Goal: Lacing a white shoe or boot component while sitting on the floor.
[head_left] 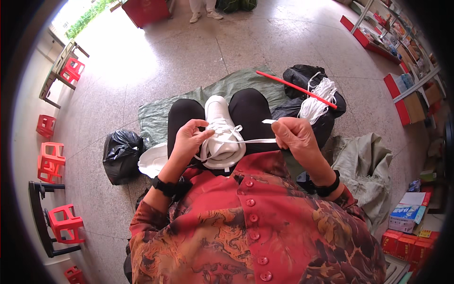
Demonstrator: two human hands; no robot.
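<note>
One closed black bag (123, 158) hides its contents; right hand (295, 135) pinches a shoelace (257, 141), left hand (191, 138) half-curled, hold unclear.

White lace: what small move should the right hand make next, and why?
I'd probably have the right hand carry the end of the lace toward the shoe. What looks like that end pokes out of its grip, pointing toward the shoe; the stretch between shoe and hand runs nearly straight; and the left hand is at the shoe, placed to help.

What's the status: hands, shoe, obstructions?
Right hand pinching white lace. Left hand beside white shoe, toe pointing away. Red stick beyond, clear of both hands.
</note>
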